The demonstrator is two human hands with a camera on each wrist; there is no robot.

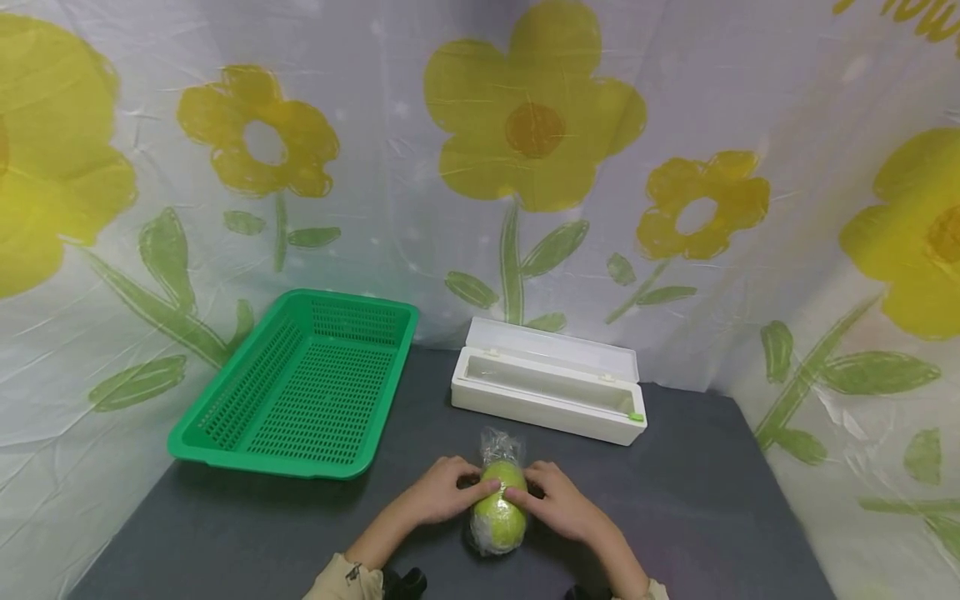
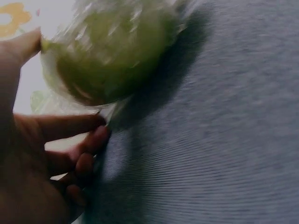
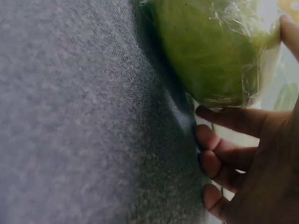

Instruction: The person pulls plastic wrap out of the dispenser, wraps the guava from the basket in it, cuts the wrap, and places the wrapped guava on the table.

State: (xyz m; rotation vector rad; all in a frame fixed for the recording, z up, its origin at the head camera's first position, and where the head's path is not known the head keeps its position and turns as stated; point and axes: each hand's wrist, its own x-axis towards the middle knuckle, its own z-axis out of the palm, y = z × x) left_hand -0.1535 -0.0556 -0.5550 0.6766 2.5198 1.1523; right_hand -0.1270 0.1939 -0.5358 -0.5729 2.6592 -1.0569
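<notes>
A yellow-green fruit (image 1: 501, 510) wrapped in clear cling film lies on the dark table in front of me, with loose film (image 1: 498, 445) bunched at its far end. My left hand (image 1: 448, 490) holds it from the left, thumb on top and curled fingers at the side. From the right, my right hand (image 1: 561, 502) grips it in the same way, the two thumbs close together on top. Each wrist view shows the fruit (image 2: 112, 56) (image 3: 210, 51) between thumb and forefinger, the other fingers curled low by the table. The fruit's underside is hidden.
A green plastic basket (image 1: 367, 442) with slotted sides stands at the back left. Behind the fruit is a long white box (image 1: 540, 410), its lid (image 1: 551, 348) raised and a small green piece (image 1: 636, 417) at its right end. A flowered curtain (image 1: 375, 233) encloses the table (image 1: 697, 500).
</notes>
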